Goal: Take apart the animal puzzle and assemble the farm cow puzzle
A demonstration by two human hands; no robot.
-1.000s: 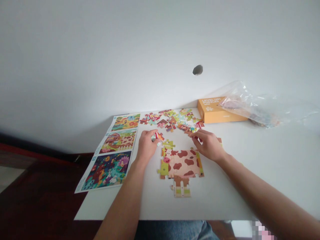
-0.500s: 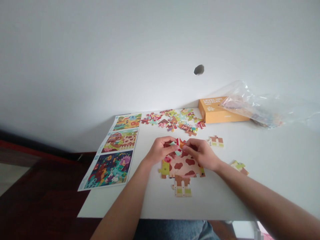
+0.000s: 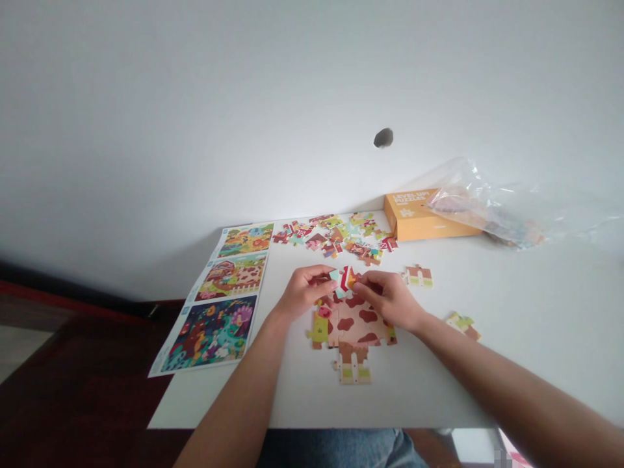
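Observation:
Between my thumb and fingers, my left hand point(image 3: 306, 290) pinches a pale mint puzzle piece point(image 3: 336, 278). A red and orange puzzle piece point(image 3: 349, 278) is gripped by my right hand point(image 3: 390, 298), right beside the mint one. Whether the two pieces are locked together I cannot tell. Both hands hover over the far edge of a joined puzzle section point(image 3: 358, 325), which shows a cow's brown-spotted pink body, a pig's face and a bit of white fence. My fingers cover part of its upper edge.
Loose puzzle pieces point(image 3: 331, 234) lie heaped near the wall. A picture sheet point(image 3: 207, 296) overhangs the table's left edge. An orange box point(image 3: 433, 224) stands at the back, with a clear plastic bag point(image 3: 492, 211) on it. Separate pieces point(image 3: 420, 275) point(image 3: 463, 325) sit to the right.
The red piece and the mint piece have been turned in my fingers and now stand more side by side. My left hand has shifted slightly left. The joined section looks the same.

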